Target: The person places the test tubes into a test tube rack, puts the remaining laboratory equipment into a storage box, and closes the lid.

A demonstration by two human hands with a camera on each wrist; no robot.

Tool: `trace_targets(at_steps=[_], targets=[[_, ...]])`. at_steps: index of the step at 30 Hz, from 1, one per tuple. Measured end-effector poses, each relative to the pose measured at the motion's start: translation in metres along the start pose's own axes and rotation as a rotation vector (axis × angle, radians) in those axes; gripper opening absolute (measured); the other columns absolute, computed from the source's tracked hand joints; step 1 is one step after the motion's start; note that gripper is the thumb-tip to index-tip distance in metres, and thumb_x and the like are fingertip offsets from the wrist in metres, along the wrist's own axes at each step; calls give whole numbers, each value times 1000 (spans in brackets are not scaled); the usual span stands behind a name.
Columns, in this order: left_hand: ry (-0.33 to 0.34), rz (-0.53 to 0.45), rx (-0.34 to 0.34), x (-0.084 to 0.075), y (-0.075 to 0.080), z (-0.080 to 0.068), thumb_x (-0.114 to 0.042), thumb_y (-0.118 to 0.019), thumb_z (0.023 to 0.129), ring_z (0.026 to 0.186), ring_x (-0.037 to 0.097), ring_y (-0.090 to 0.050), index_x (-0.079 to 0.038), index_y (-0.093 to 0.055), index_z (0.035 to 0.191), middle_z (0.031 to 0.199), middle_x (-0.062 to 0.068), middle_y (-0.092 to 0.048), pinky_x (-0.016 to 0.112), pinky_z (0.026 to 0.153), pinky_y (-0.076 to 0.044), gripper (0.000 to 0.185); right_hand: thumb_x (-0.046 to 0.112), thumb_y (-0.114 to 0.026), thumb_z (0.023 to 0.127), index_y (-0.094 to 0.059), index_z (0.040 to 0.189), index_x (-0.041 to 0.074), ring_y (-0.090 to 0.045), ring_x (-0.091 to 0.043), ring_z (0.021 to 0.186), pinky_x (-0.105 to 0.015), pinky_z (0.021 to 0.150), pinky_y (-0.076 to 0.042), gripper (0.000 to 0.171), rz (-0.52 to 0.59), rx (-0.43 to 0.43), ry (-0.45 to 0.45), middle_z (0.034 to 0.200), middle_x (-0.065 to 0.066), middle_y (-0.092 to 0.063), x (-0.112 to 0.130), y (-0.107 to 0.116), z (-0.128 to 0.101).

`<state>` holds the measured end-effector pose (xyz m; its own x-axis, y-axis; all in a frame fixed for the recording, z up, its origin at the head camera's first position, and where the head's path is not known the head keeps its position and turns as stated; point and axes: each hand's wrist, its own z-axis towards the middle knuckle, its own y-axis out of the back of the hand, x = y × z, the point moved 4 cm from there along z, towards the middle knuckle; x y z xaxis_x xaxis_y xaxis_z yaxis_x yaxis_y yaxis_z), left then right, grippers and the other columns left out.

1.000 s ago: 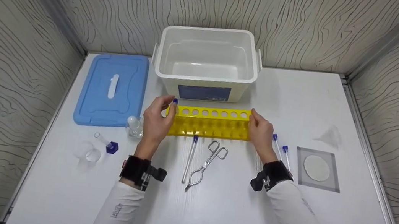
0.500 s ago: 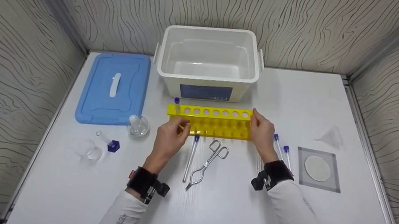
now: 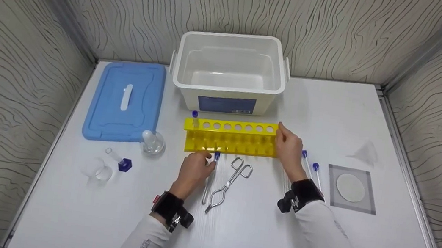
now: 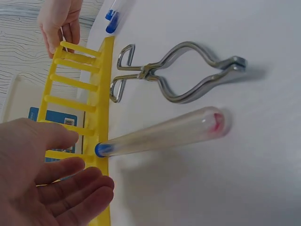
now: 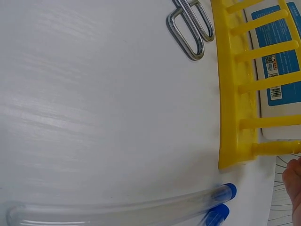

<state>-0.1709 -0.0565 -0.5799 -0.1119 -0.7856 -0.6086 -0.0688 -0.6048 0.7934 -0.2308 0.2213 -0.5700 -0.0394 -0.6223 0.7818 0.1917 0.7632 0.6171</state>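
A person's right hand (image 3: 288, 148) holds the 3 o'clock end of a yellow test-tube rack (image 3: 231, 138) mid-worktop (image 3: 258, 231). The left hand (image 3: 194, 171), its grip apart with relaxed fingers, reaches a blue-capped tube (image 3: 210, 176) lying at the rack's 6 o'clock.

The right hand (image 5: 295, 188) is cut off at the right wrist view's edge, and the two test tubes (image 5: 117, 209) there are blurred.

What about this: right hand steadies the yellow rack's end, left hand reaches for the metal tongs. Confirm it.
Not quite. The left hand reaches for the blue-capped tube lying beside the tongs, as the left wrist view shows. The right hand does steady the yellow rack.
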Motion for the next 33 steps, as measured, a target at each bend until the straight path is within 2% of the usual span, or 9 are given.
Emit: trace_targets(at_steps=[2, 5, 8, 11, 14, 21, 29, 33], targets=[[8, 20, 3, 1, -6, -1, -21, -72, 85, 77, 30, -72, 2, -75, 97, 86, 15, -76, 41, 67, -58, 25, 19, -48, 104, -54, 140, 6, -60, -23, 97, -29, 81, -48, 39, 1, 7, -11, 143, -14, -56, -1, -1, -1], [14, 51, 12, 0, -13, 1, -21, -72, 84, 69, 29, -68, 1, -73, 87, 78, 14, -73, 40, 61, -55, 22, 19, -47, 104, -54, 140, 6, -60, -26, 94, -30, 78, -47, 38, 3, -2, -3, 143, -14, -56, -1, 0, -1], [38, 48, 29, -1, -17, 3, -21, -72, 85, 59, 25, -57, -4, -68, 75, 67, 10, -66, 37, 53, -45, 21, 18, -49, 104, -55, 139, 6, -57, -24, 84, -25, 72, -44, 38, 2, -17, 4, 141, -15, -58, 0, 0, -1], [72, 45, 36, -3, -20, 5, -21, -72, 85, 57, 22, -51, -7, -62, 70, 64, 7, -61, 36, 50, -40, 22, 17, -50, 103, -57, 137, 4, -49, -21, 70, -21, 63, -38, 37, 11, -24, 10, 139, -16, -59, -1, 1, -1], [95, 58, 34, -4, -22, 6, -20, -71, 85, 59, 24, -54, -8, -61, 71, 66, 8, -62, 38, 51, -42, 21, 16, -51, 102, -58, 136, 4, -41, -18, 62, -20, 57, -35, 36, 23, -31, 15, 137, -17, -61, -1, 0, -2], [135, 51, 49, -7, -27, 7, -17, -73, 84, 68, 27, -62, -7, -64, 85, 76, 10, -67, 42, 59, -50, 13, 14, -51, 101, -58, 135, 3, -42, -16, 62, -19, 58, -35, 36, 19, -48, 28, 133, -20, -63, 0, 0, -3], [138, 74, -3, -9, -28, 7, -10, -72, 81, 71, 33, -67, -4, -65, 84, 77, 14, -69, 47, 59, -51, 9, 13, -51, 101, -59, 134, 2, -38, -15, 58, -19, 54, -32, 35, 16, -58, 35, 132, -20, -64, 0, 0, -3], [142, 58, 6, -7, -26, 8, -8, -70, 80, 66, 30, -64, -5, -63, 75, 73, 13, -67, 44, 55, -49, 9, 13, -51, 102, -59, 135, 3, -42, -16, 59, -20, 55, -34, 35, 23, -55, 33, 133, -20, -63, 1, 0, -3]])
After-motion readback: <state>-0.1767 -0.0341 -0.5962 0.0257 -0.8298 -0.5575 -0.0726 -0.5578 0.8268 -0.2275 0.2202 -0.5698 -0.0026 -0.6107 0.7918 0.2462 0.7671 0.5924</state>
